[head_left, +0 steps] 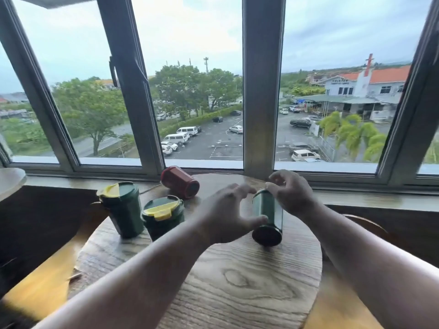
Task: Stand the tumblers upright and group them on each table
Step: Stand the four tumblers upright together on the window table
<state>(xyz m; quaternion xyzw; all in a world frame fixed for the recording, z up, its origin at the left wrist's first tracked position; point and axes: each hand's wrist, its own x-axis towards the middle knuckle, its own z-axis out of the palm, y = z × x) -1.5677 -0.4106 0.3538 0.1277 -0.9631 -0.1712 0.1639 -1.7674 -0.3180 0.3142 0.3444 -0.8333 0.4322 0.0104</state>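
**Fourth tumbler mid-lift, two already standing**

While both hands close around the lying green tumbler (267, 217), its dark base faces the camera and its lid end points toward the window. The left hand (228, 214) has its thumb against the tumbler's lower side with fingers arched over it; the right hand (291, 193) curls its fingers over the far end. Motion blur makes it hard to say whether either hand is gripping firmly or only touching.

Left of that tumbler, two green tumblers with yellow lids (123, 207) (164, 216) stand upright, close together. Behind them, a red tumbler (179, 182) lies on its side near the window sill (356, 198).

The likely risk is a roll: a loose hold could let the round tumbler slip and run toward the round wooden table's (237, 281) right edge. Swinging it left could also knock the nearer standing tumbler. Bare wood lies in front of the lying tumbler, offering room to set it upright.
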